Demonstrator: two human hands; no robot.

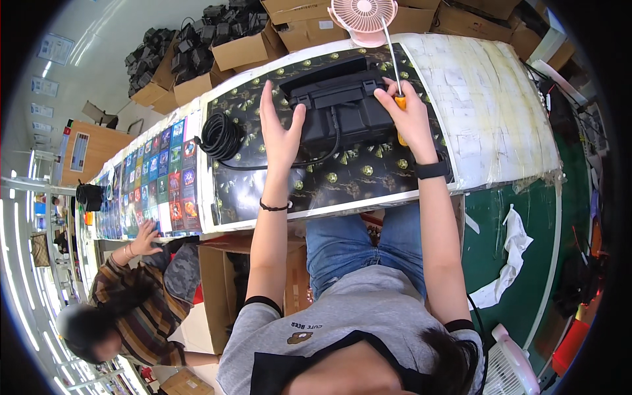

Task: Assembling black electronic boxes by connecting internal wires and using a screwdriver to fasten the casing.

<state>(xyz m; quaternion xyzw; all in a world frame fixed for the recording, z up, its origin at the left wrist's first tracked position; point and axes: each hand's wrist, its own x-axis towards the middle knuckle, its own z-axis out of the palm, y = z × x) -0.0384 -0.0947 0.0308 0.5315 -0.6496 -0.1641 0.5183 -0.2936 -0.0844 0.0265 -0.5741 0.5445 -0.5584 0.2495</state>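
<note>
Left grip spread wide, nothing clasped, thumb beside black case; right grip curled round orange-handled screwdriver, thumb at case's right corner. Case lies between grips, seemingly being positioned; next move, I judge, calls for steadying it squarely.

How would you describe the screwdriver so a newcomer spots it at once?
On the dark patterned mat, find the black device. At its right side, the right hand holds the screwdriver, shaft pointing toward the pink fan. Unlike its black neighbour, it has an orange handle.
</note>
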